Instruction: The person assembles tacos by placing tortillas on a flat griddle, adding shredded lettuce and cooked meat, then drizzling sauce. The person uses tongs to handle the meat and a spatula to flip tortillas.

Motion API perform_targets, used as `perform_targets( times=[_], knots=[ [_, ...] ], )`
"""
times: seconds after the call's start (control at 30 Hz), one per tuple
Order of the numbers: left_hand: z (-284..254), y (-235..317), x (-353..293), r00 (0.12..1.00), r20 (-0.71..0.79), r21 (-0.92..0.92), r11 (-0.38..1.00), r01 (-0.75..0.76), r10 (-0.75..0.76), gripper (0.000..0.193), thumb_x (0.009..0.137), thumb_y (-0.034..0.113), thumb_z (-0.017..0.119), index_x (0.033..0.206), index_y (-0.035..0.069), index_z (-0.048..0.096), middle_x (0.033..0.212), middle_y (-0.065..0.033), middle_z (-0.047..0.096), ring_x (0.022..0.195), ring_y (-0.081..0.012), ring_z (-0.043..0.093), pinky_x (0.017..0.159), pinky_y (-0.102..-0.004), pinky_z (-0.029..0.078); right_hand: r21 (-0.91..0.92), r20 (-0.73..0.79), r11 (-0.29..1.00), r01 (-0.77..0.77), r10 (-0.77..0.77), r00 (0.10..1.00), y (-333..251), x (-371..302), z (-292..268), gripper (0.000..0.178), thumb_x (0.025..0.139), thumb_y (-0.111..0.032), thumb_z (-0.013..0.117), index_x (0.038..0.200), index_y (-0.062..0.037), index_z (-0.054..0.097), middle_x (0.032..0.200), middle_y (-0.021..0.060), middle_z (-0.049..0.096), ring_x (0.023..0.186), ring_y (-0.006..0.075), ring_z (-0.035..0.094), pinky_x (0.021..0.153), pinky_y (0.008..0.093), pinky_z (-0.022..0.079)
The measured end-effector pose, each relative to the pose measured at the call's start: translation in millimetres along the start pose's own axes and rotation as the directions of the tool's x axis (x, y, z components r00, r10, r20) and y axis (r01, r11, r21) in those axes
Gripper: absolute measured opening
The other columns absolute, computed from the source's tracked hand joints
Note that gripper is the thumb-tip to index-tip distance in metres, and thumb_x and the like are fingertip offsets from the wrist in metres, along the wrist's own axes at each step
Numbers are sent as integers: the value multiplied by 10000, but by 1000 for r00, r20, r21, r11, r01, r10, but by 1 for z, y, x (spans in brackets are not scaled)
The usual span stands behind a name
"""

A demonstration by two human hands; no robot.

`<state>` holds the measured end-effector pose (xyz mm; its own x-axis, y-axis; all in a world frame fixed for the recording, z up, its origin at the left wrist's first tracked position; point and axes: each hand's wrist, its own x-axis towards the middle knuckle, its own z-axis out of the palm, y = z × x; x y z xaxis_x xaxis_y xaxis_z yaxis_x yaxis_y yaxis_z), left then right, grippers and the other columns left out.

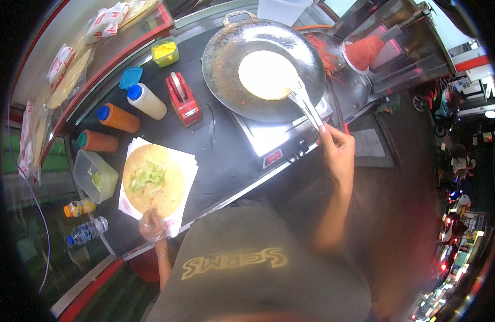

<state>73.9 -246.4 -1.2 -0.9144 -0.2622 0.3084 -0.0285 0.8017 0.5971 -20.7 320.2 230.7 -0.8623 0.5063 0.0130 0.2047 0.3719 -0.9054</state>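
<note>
My right hand (337,153) is closed around the handle of metal tongs (306,105). The tips of the tongs touch the right edge of a pale round flatbread (266,74), which lies in a large black wok (220,80). My left hand (152,225), in a clear plastic glove, is closed at the near edge of another flatbread (172,190). What its fingers hold, if anything, is hidden. Shredded lettuce (147,178) lies on this flatbread, which rests on white paper sheets (186,174).
The wok stands on a steel stove (271,142). Sauce bottles (119,118), a red tape dispenser (183,99), a tub of yellow spread (165,52) and a lettuce container (97,177) line the dark counter. A small bottle (80,207) and a water bottle (87,231) stand at the left.
</note>
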Motion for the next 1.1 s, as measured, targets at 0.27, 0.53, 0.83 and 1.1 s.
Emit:
perform_targets(
  times=[0.27, 0.53, 0.83, 1.1],
  knots=[
    [12, -35, -12, 983, -101, 118, 983, -138, 151, 202, 877, 23, 673, 1011, 20, 823, 983, -175, 821, 908, -356, 785, 846, -458, 610, -91, 54, 995, 48, -43, 998, -12, 58, 36, 378, 1042, -259, 753, 1249, 55, 796, 802, 17, 741, 760, 81, 623, 687, 294, 483],
    [-6, 189, 98, 975, -25, -104, 969, -223, 222, 228, 907, 68, 682, 1065, 69, 845, 1046, -169, 819, 1029, -370, 764, 911, -477, 588, 235, 38, 964, 125, -138, 990, -60, 65, 17, 342, 1011, -126, 788, 1302, 54, 780, 980, 43, 763, 844, 96, 649, 756, 254, 499],
    [131, 421, 256, 434, 330, -357, 536, -765, 838, 425, 1073, 331, 590, 1414, 99, 696, 1379, -176, 719, 1310, -378, 663, 1250, -625, 378, 166, -168, 938, 304, -277, 946, -59, 79, -51, 357, 1051, -116, 745, 1383, 15, 745, 867, -6, 665, 577, -26, 368, 482, 203, 209],
    [132, 429, 278, 359, 842, -8, 677, -736, 401, 525, 1127, 422, 513, 1582, 172, 593, 1638, -90, 566, 1567, -285, 455, 1354, -629, 144, 163, -15, 965, 206, -206, 978, -1, 100, -54, 333, 1039, -111, 756, 1328, 55, 766, 1092, 74, 800, 934, 121, 687, 857, 279, 533]
  ],
)
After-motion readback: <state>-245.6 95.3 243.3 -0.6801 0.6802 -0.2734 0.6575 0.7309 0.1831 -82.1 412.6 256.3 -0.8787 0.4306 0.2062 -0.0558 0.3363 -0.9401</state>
